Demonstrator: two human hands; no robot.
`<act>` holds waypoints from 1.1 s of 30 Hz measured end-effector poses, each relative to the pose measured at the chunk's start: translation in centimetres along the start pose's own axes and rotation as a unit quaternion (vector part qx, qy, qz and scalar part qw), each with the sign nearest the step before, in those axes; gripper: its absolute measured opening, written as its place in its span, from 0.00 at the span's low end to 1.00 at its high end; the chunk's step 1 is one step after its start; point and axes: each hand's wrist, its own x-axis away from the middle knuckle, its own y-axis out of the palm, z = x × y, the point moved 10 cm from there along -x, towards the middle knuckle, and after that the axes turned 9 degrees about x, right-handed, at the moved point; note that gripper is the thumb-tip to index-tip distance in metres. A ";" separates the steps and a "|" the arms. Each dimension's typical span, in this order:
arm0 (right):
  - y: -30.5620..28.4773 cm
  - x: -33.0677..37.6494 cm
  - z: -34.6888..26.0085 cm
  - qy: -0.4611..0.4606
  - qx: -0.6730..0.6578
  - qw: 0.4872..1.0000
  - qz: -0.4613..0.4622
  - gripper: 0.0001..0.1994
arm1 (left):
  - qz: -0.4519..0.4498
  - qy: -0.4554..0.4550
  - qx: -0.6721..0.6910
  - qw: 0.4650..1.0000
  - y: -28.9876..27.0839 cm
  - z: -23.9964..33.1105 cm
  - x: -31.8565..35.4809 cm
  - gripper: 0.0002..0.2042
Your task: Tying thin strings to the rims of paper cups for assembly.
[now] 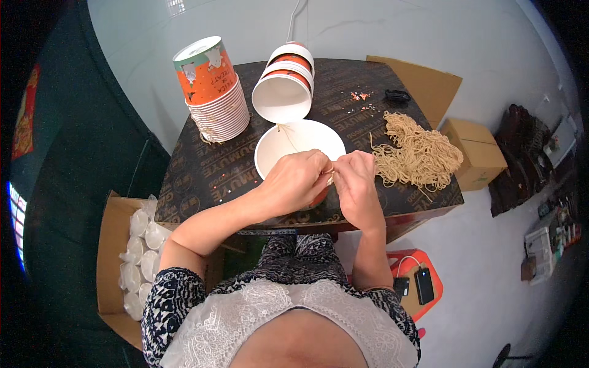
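A white paper cup [288,144] with an orange outside stands open on the dark table [202,172], a thin tan string running across its inside. My left hand [296,179] rests over the cup's near rim with its fingers pinched. My right hand [357,178] meets it at the rim's right side, and both pinch the string at the rim. A loose heap of tan string loops [414,153] lies to the right of the cup.
A stack of orange cups [215,92] lies tilted at the back left, and a shorter stack [283,86] lies on its side behind the cup. Cardboard boxes [475,150] stand to the right. A box of white lids [138,257] sits left. Two phones lie on an orange stool [423,270].
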 end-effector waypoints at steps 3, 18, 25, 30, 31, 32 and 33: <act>-0.1 0.2 0.8 0.005 -0.055 0.998 0.005 0.03 | -0.005 -0.016 0.020 1.000 -0.1 0.0 -0.2 0.07; -2.0 3.1 -0.2 0.026 -0.026 0.993 0.109 0.11 | -0.051 -0.272 0.228 0.933 0.5 -5.4 1.0 0.05; -0.7 3.7 1.0 0.050 -0.074 0.993 0.081 0.06 | -0.034 -0.295 0.242 0.924 0.4 -6.1 0.7 0.05; 0.1 3.8 1.9 0.104 -0.156 0.981 0.048 0.04 | -0.046 -0.295 0.262 0.918 0.7 -6.2 0.7 0.05; 0.4 3.8 2.0 0.120 -0.152 0.981 0.032 0.04 | -0.046 -0.297 0.264 0.917 0.7 -6.1 0.6 0.05; 0.8 3.8 2.1 0.135 -0.149 0.979 0.016 0.04 | -0.049 -0.297 0.264 0.917 0.7 -6.0 0.7 0.05; 0.8 3.8 2.0 0.134 -0.141 0.980 0.030 0.03 | -0.048 -0.297 0.269 0.915 0.7 -5.9 0.7 0.05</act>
